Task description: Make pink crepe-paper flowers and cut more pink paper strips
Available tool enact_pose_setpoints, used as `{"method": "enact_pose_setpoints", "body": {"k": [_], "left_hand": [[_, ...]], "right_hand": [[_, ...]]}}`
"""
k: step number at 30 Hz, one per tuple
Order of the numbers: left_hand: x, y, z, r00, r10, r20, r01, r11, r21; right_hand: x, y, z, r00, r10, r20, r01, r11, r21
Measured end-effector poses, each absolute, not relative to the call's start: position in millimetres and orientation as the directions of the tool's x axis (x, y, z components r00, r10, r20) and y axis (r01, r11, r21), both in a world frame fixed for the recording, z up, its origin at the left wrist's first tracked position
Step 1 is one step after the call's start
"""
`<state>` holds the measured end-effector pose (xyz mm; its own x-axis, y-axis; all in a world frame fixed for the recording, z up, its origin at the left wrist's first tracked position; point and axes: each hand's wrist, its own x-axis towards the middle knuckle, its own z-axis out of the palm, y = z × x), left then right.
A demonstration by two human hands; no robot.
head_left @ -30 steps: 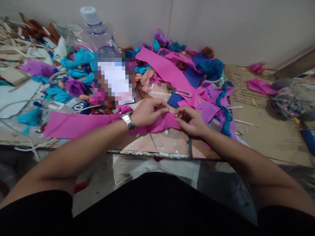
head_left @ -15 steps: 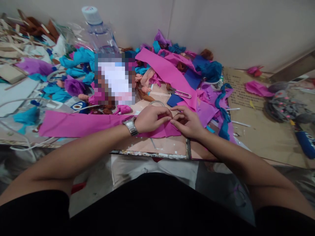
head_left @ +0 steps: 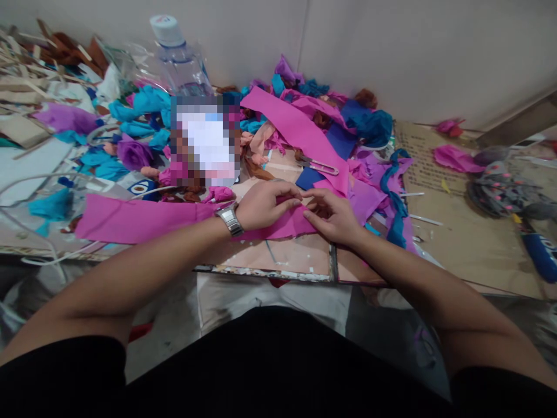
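A long pink strip of crepe paper [head_left: 143, 219] lies along the table's front part, its right end between my hands. My left hand [head_left: 266, 206], with a metal watch [head_left: 230, 219] on the wrist, pinches the strip's upper edge with thumb and fingertips. Close on its right, my right hand [head_left: 333, 216] has its thumb and bent fingers closed on the same end of the paper. The fingertips partly hide the paper's edge. Behind my right hand, small thread snips [head_left: 319, 165] rest on another pink strip [head_left: 296, 130].
Crumpled blue, purple and brown paper pieces [head_left: 152, 101] heap along the wall. A clear bottle [head_left: 183, 67] stands behind a blurred-out patch [head_left: 206, 139]. White cable [head_left: 47, 247] runs at left. Cardboard [head_left: 435, 226] at right bears a dark grey bundle with pink dots [head_left: 496, 186].
My left hand has shifted slightly up and now covers the thin loop that showed behind it. The strip's right end has drawn up a little between my hands. My right hand has barely moved.
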<state>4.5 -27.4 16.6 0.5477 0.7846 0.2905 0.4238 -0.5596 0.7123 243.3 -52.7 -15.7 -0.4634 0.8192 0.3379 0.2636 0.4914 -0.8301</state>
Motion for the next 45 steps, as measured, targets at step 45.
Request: {"method": "enact_pose_setpoints", "body": {"k": [45], "left_hand": [[3.2,-25.8,19.8,0.587,0.768,0.257,0.267,-0.483,0.834]], "right_hand": [[245.2,-53.4,-8.0,-0.449,0.768,0.457,0.427,0.634,-0.645]]}}
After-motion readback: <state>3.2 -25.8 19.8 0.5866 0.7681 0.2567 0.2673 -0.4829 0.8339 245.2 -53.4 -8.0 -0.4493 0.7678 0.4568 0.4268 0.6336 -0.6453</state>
